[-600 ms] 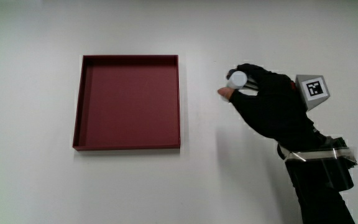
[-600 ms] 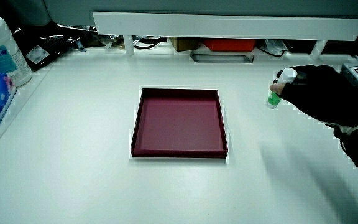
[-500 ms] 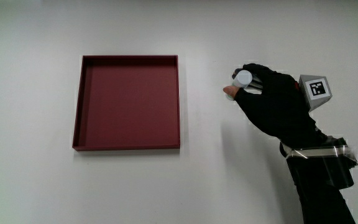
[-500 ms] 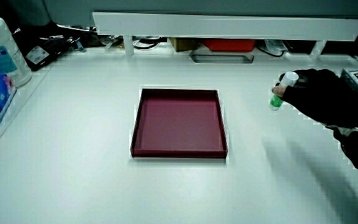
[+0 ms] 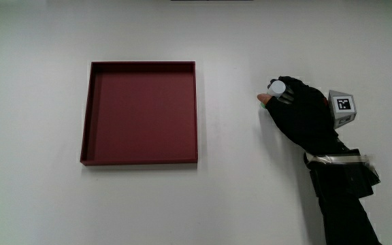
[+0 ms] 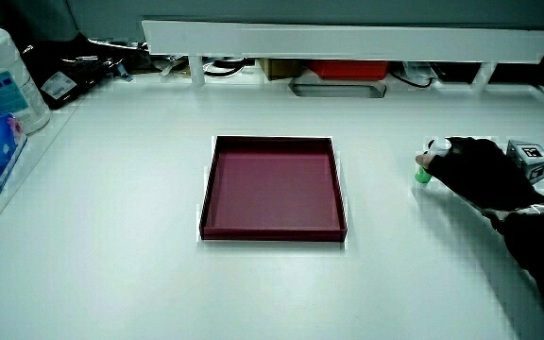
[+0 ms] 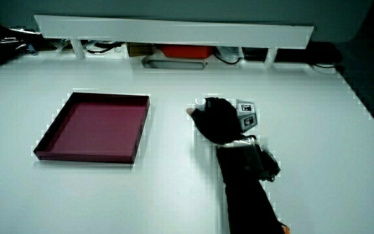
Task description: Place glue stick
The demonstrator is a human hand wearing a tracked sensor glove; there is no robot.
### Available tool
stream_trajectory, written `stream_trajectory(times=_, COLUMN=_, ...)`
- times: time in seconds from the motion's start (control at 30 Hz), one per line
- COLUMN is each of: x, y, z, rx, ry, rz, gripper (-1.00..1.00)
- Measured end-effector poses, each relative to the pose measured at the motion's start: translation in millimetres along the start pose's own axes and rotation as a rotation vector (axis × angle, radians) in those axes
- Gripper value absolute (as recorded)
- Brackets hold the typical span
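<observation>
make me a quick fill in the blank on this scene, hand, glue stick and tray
1. The hand is closed around the ____.
2. The dark red tray holds ____.
3. The hand is over the bare table, ____ the tray rather than above it.
4. On the back of the glove sits a small patterned ____.

Missing words: glue stick; nothing; beside; cube

Even, bright overhead light washes the white surface nearly shadowless, with only a faint soft shadow beside the hand and jagged edges around dark shapes.
</observation>
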Motion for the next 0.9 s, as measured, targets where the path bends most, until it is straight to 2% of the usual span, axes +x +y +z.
stream_trajectory(times=0.13, x=17.0, y=2, z=-1.3, rx=0.016, ry=0.025, rz=-0.036, gripper=0.0)
stream_trajectory(times=0.17, x=17.1, y=1, z=-2.3, rx=0.014, ry=0.044, rz=-0.05, gripper=0.0)
stream_trajectory(times=0.2, x=20.1, y=2, z=-1.7, rx=0.02, ry=0.069, rz=-0.04, gripper=0.0)
stream_trajectory(times=0.23, x=20.1, y=1, z=-0.8, rx=0.027, ry=0.052, rz=-0.059, gripper=0.0)
stream_trajectory(times=0.3, x=18.6, y=2, z=-1.3, rx=0.026, ry=0.035, rz=-0.048, gripper=0.0)
stream_trajectory(times=0.4, x=19.4, y=2, z=-1.3, rx=0.022, ry=0.055, rz=-0.04, gripper=0.0)
stream_trajectory(times=0.5, x=20.0, y=1, z=-0.7, rx=0.029, ry=0.052, rz=-0.057, gripper=0.0)
stream_trajectory(times=0.53, x=22.4, y=3, z=-0.6, rx=0.023, ry=0.052, rz=-0.039, gripper=-0.02)
stream_trajectory(times=0.6, x=19.9, y=2, z=-1.1, rx=0.022, ry=0.031, rz=-0.057, gripper=-0.07)
stream_trajectory(times=0.8, x=22.7, y=3, z=-0.2, rx=0.019, ry=0.074, rz=-0.041, gripper=-0.21)
stream_trajectory(times=0.9, x=21.7, y=3, z=-0.4, rx=0.018, ry=0.058, rz=-0.046, gripper=-0.28)
